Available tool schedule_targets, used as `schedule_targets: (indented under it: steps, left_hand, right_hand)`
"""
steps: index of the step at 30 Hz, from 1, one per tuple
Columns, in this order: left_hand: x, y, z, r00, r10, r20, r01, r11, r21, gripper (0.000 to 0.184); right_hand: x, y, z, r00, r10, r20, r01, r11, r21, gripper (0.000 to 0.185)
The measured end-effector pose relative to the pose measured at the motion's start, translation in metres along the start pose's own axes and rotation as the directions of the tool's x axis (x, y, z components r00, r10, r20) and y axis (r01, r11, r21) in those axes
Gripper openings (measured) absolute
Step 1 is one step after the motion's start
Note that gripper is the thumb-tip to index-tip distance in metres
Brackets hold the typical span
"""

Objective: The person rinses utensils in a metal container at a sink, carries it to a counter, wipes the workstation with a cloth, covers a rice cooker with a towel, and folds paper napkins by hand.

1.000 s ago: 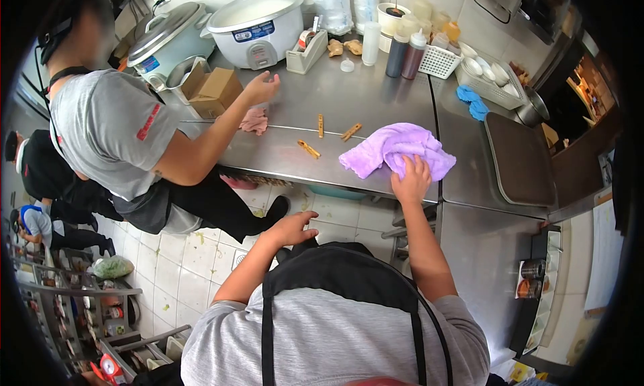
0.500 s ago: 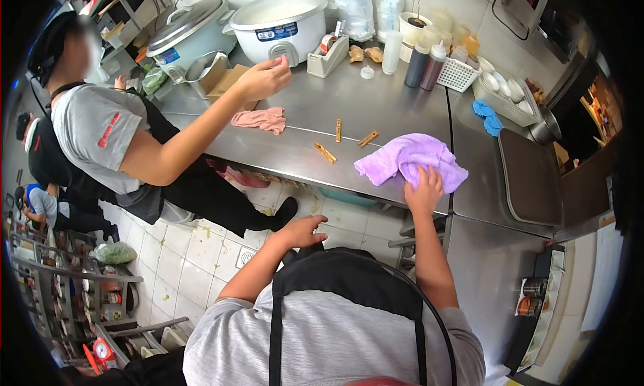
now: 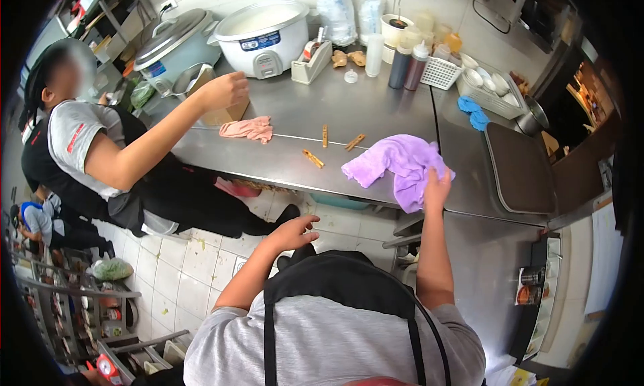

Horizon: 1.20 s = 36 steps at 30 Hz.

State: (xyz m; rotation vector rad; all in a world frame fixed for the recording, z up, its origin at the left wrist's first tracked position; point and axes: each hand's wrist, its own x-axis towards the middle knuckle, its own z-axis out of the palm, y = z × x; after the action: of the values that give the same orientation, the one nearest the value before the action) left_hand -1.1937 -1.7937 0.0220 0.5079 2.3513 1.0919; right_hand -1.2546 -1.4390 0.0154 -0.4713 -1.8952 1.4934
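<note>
A crumpled purple cloth (image 3: 396, 161) lies on the steel counter (image 3: 376, 118), one part hanging over the front edge. My right hand (image 3: 437, 187) grips the cloth at its right side, fingers closed on it. My left hand (image 3: 295, 232) is held in the air in front of the counter, its fingers apart and nothing in it. Left of the cloth are wooden clothespins: one upright in view (image 3: 325, 136), one slanted (image 3: 355, 142) and one nearer the edge (image 3: 312, 158). A pink cloth (image 3: 248, 128) lies farther left.
A co-worker (image 3: 100, 144) stands at the left, one arm over the counter. Along the back are a rice cooker (image 3: 261, 37), a tape dispenser (image 3: 311, 63), sauce bottles (image 3: 415, 67) and a white basket (image 3: 440, 68). A brown tray (image 3: 520, 168) and blue cloth (image 3: 473, 113) are at the right.
My right hand has closed on the purple cloth and shifted it, so part now droops over the edge. The co-worker has leaned left, and the pink cloth lies released and spread out. My left hand stays put.
</note>
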Motion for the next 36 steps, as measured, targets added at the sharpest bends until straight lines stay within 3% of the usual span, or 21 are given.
schedule_targets:
  steps: [3,6,8,10,12,14,15,17,18,20,21,23,24,25,26,29,30,31,32,34,36]
  left_hand:
    - [0.005,0.008,-0.004,0.997,0.058,-0.056,-0.068,0.979,-0.19,0.051]
    - [0.016,0.038,-0.007,0.959,0.204,-0.198,-0.223,0.972,-0.079,0.062]
    - [0.035,0.058,-0.003,0.881,0.416,-0.228,-0.414,0.908,0.059,0.08]
    - [0.048,0.089,0.009,0.835,0.493,-0.243,-0.455,0.868,0.196,0.096]
    - [0.061,0.116,0.023,0.789,0.565,-0.24,-0.488,0.814,0.315,0.104]
    - [0.062,0.144,0.037,0.722,0.655,-0.224,-0.578,0.749,0.325,0.105]
    - [0.062,0.154,0.042,0.676,0.73,-0.104,-0.703,0.681,0.206,0.098]
    - [0.059,0.169,0.05,0.504,0.858,0.099,-0.856,0.511,-0.082,0.086]
    - [0.053,0.175,0.053,0.494,0.835,0.241,-0.765,0.55,-0.336,0.077]
    - [0.04,0.18,0.059,0.35,0.798,0.49,-0.382,0.6,-0.703,0.059]
    - [0.037,0.177,0.063,0.382,0.8,0.462,-0.375,0.591,-0.714,0.051]
    - [0.036,0.165,0.069,0.447,0.795,0.41,-0.358,0.579,-0.732,0.036]
    - [0.037,0.162,0.066,0.574,0.739,0.353,-0.343,0.608,-0.716,0.035]
    - [0.037,0.159,0.062,0.689,0.665,0.287,-0.318,0.634,-0.706,0.035]
    - [0.036,0.154,0.062,0.794,0.569,0.216,-0.279,0.656,-0.701,0.034]
    - [0.057,0.161,0.038,0.936,0.162,0.312,-0.1,0.974,-0.205,0.036]
    - [0.058,0.176,0.019,0.932,0.013,0.363,0.002,0.999,-0.039,0.036]
    - [0.064,0.168,0.019,0.955,0.117,0.273,-0.084,0.988,-0.128,0.038]
    - [0.071,0.161,0.02,0.962,0.218,0.161,-0.185,0.962,-0.2,0.04]
    - [0.08,0.151,0.02,0.882,0.472,-0.016,-0.41,0.749,-0.52,0.037]
    - [0.073,0.157,0.002,0.926,0.367,0.086,-0.149,0.565,-0.811,0.036]
  right_hand:
    - [-0.007,-0.075,-0.026,0.995,0.095,-0.04,-0.067,0.89,0.45,0.038]
    - [-0.016,-0.145,-0.049,0.995,0.003,-0.101,0.063,0.763,0.643,0.044]
    - [-0.028,-0.174,-0.06,1.0,-0.027,-0.009,0.023,0.571,0.82,0.046]
    - [-0.053,-0.213,-0.062,0.986,-0.137,0.096,-0.049,0.311,0.949,0.048]
    - [-0.087,-0.257,-0.058,0.921,-0.319,0.223,-0.216,0.057,0.975,0.048]
    - [-0.099,-0.275,-0.064,0.816,-0.487,0.313,-0.374,-0.032,0.927,0.047]
    - [-0.097,-0.277,-0.07,0.768,-0.547,0.333,-0.423,-0.042,0.905,0.047]
    - [-0.084,-0.271,-0.084,0.688,-0.638,0.346,-0.472,-0.032,0.881,0.047]
    - [-0.075,-0.264,-0.089,0.674,-0.65,0.35,-0.468,-0.009,0.884,0.046]
    - [-0.057,-0.236,-0.095,0.713,-0.592,0.376,-0.398,0.1,0.912,0.046]
    - [-0.051,-0.214,-0.095,0.806,-0.446,0.388,-0.289,0.275,0.917,0.046]
    - [-0.041,-0.163,-0.083,0.92,-0.041,0.391,-0.215,0.779,0.589,0.047]
    - [-0.033,-0.121,-0.09,0.831,-0.017,0.556,-0.182,0.936,0.301,0.04]
    - [-0.043,-0.127,-0.086,0.845,-0.026,0.534,-0.038,0.993,0.109,0.037]
    - [-0.055,-0.135,-0.081,0.854,-0.03,0.52,0.094,0.991,-0.098,0.035]
    - [-0.066,-0.142,-0.081,0.704,0.282,0.651,-0.126,0.953,-0.276,0.034]
    - [-0.069,-0.132,-0.074,0.662,0.272,0.699,-0.264,0.957,-0.122,0.034]
    - [-0.067,-0.128,-0.067,0.628,0.236,0.742,-0.211,0.969,-0.13,0.033]
    - [-0.065,-0.126,-0.057,0.675,0.191,0.712,-0.049,0.975,-0.216,0.029]
    - [-0.068,-0.117,-0.042,0.706,0.198,0.68,-0.277,0.961,0.008,0.025]
    - [-0.067,-0.127,-0.034,0.775,0.162,0.611,-0.381,0.891,0.246,0.025]
